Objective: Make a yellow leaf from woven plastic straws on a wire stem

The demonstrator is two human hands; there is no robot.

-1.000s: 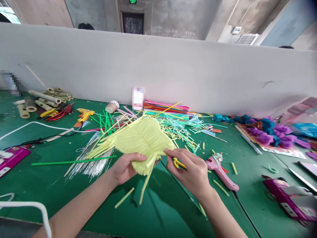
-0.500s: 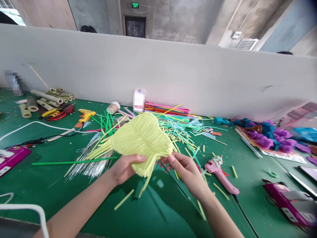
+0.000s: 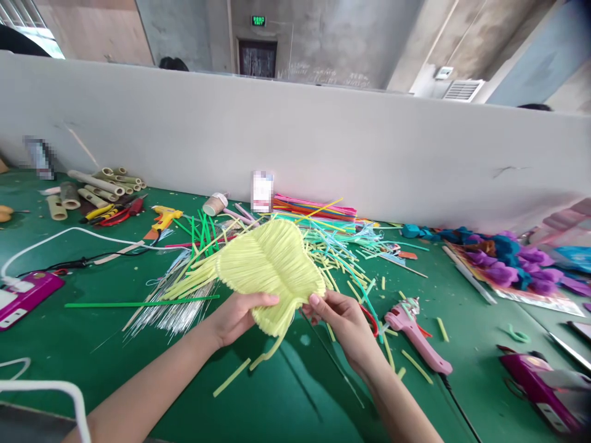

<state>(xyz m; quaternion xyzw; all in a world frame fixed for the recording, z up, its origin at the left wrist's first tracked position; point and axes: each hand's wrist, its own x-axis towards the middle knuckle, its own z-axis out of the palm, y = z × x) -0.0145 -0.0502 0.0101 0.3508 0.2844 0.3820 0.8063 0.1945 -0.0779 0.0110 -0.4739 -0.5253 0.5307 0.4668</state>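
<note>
The yellow piece (image 3: 270, 261), flat and wavy-edged, is held above the table (image 3: 198, 409) at the middle of the frame. The left hand (image 3: 242, 317) is clamped on its lower left part, thumb on top, as a second ago. The right hand (image 3: 344, 317) has turned: its back faced up before, and now its thumb lies uppermost, pinching the right corner, so the piece is steadied from both sides. The loose strand (image 3: 277, 351) below it now bends leftward instead of hanging straighter. Past the right wrist shows a red loop (image 3: 372, 321), perhaps a tool handle, mostly hidden. Farther right lies a pink glue gun (image 3: 418, 338); yellow stems (image 3: 191, 280) lie left of centre.
</note>
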